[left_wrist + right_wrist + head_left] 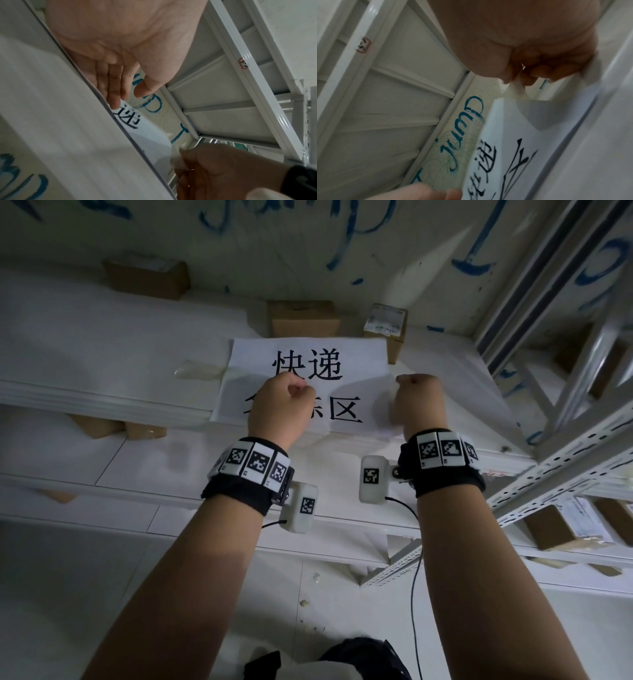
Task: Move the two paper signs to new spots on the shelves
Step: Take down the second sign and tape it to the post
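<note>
One white paper sign (pixel 370 357) with large black characters lies over the front edge of a white shelf (pixel 102 354). My left hand (pixel 291 392) rests on its middle. In the left wrist view the fingers (pixel 109 86) lie straight against the sheet (pixel 147 135), with the thumb apart. My right hand (pixel 411 388) is at the sign's right edge. In the right wrist view it (pixel 520 77) pinches a translucent tape strip (pixel 517 89) stuck to the sign's corner (pixel 522 128). A second sign is not in view.
Another tape strip (pixel 198 371) sticks out at the sign's left edge. Cardboard boxes (pixel 147 278) (pixel 303 318) (pixel 385 332) stand behind the sign. A grey metal upright (pixel 548 302) and a perforated shelf rail (pixel 548 474) close off the right, with more boxes (pixel 565 525) below.
</note>
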Demonstrator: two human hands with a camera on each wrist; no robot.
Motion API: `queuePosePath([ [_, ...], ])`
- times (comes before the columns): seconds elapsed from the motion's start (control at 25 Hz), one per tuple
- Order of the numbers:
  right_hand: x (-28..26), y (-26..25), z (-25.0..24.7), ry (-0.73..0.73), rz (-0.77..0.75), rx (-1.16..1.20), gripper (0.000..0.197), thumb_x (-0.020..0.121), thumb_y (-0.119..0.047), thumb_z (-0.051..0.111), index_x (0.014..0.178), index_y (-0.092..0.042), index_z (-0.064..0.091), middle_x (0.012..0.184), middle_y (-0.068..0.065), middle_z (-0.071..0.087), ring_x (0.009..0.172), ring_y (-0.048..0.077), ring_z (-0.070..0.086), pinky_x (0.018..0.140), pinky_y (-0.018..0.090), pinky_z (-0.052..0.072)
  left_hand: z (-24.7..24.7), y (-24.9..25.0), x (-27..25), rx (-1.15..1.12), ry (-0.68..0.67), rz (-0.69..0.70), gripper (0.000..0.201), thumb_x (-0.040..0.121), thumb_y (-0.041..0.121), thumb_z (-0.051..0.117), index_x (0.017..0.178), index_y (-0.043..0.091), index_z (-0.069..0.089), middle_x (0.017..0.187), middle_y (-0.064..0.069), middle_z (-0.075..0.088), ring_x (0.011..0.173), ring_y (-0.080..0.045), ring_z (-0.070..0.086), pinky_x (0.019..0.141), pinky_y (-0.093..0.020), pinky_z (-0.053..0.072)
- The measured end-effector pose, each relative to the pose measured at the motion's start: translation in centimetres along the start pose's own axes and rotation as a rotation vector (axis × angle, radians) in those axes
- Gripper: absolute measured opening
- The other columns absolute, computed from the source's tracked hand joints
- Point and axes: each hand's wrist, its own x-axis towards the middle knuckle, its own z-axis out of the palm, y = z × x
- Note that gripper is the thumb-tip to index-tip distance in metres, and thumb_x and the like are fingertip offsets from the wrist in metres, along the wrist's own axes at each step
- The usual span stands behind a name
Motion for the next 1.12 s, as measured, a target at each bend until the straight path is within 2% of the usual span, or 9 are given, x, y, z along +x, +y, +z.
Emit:
queuePosePath([
  [0.12,-1.4,-0.5,-0.1,-0.044,-0.017,0.042,0.049,0.100,-0.047,0.065,0.079,-0.003,0.064,0.077,0.017,0.061,0.070,0.023,0.057,0.069,0.033,0.046,-0.1,-0.1,-0.4,-0.015,0.002,0.025,0.028,0.099,0.023,0.057,0.122,0.016,0.073,0.112,0.005,0.073,0.103,-0.015,0.068,0.088,-0.029,0.053],
  [0.24,-2.5,-0.5,-0.4,-0.041,-0.090,0.013,0.043,0.092,-0.030,0.078,0.065,-0.003,0.058,0.065,0.004,0.057,0.064,0.022,0.057,0.074,0.036,0.052,-0.6,-0.2,-1.0,-0.086,-0.002,0.018,0.027,0.100,0.018,0.057,0.122,0.012,0.072,0.110,0.002,0.073,0.100,-0.014,0.067,0.076,-0.018,0.047],
  [0.4,-4.0,-1.3,-1.1,0.006,-0.195,0.048,0.023,0.090,-0.031,0.079,0.078,-0.016,0.067,0.083,-0.002,0.069,0.079,0.018,0.063,0.079,0.028,0.048,-1.4,-0.5,-1.8,-0.151,-0.016,0.007,0.027,0.100,0.016,0.058,0.124,0.012,0.070,0.111,0.001,0.072,0.103,-0.014,0.067,0.076,-0.017,0.047],
  [0.52,-5.0,-1.8,-1.9,-0.021,-0.248,0.171,0.026,0.085,-0.030,0.083,0.069,-0.021,0.063,0.071,-0.002,0.065,0.068,0.021,0.058,0.070,0.033,0.049,-2.0,-0.7,-2.7,-0.164,-0.032,0.002,0.029,0.101,0.018,0.059,0.128,0.012,0.069,0.113,0.001,0.072,0.103,-0.013,0.067,0.087,-0.026,0.053],
  [0.64,-6.1,-1.7,-3.2,-0.046,-0.280,0.206,0.024,0.079,-0.036,0.085,0.073,-0.018,0.069,0.073,0.001,0.074,0.068,0.023,0.067,0.072,0.042,0.062,-2.3,-1.1,-3.4,-0.181,0.008,0.001,0.034,0.100,0.020,0.061,0.132,0.011,0.067,0.130,-0.005,0.069,0.120,-0.022,0.065,0.103,-0.033,0.051],
  [0.8,-7.9,-1.1,-8.5,0.121,-0.305,0.288,0.025,0.079,-0.036,0.089,0.068,-0.024,0.070,0.073,-0.003,0.072,0.067,0.019,0.063,0.070,0.035,0.056,-2.7,-0.7,-3.9,-0.162,0.054,-0.006,0.050,0.102,0.029,0.060,0.147,0.009,0.053,0.150,-0.011,0.053,0.135,-0.026,0.054,0.105,-0.032,0.043],
  [0.88,-8.9,-0.6,-11.9,0.152,-0.292,0.344,0.019,0.078,-0.037,0.090,0.077,-0.022,0.079,0.083,0.003,0.081,0.076,0.034,0.077,0.076,0.048,0.066,-2.2,-0.2,-3.9,-0.199,0.099,-0.023,0.061,0.102,0.037,0.059,0.153,0.008,0.041,0.155,-0.014,0.046,0.139,-0.031,0.050,0.113,-0.042,0.045],
  [0.96,-9.9,0.1,-14.5,0.177,-0.301,0.335,0.016,0.080,-0.034,0.091,0.083,-0.022,0.081,0.088,0.008,0.083,0.090,0.047,0.077,0.078,0.061,0.065,-1.6,0.8,-4.0,-0.319,0.115,-0.076,0.076,0.103,0.044,0.058,0.161,0.009,0.023,0.165,-0.016,0.036,0.148,-0.033,0.043,0.121,-0.047,0.041],
  [1.12,-11.3,1.5,-17.4,0.214,-0.337,0.333,0.015,0.080,-0.033,0.092,0.081,-0.024,0.080,0.084,0.002,0.083,0.083,0.038,0.080,0.078,0.056,0.067,-1.2,2.4,-4.6,-0.607,0.117,-0.116,0.088,0.101,0.042,0.067,0.164,0.017,0.013,0.157,-0.005,0.047,0.136,-0.019,0.054,0.108,-0.033,0.045],
])
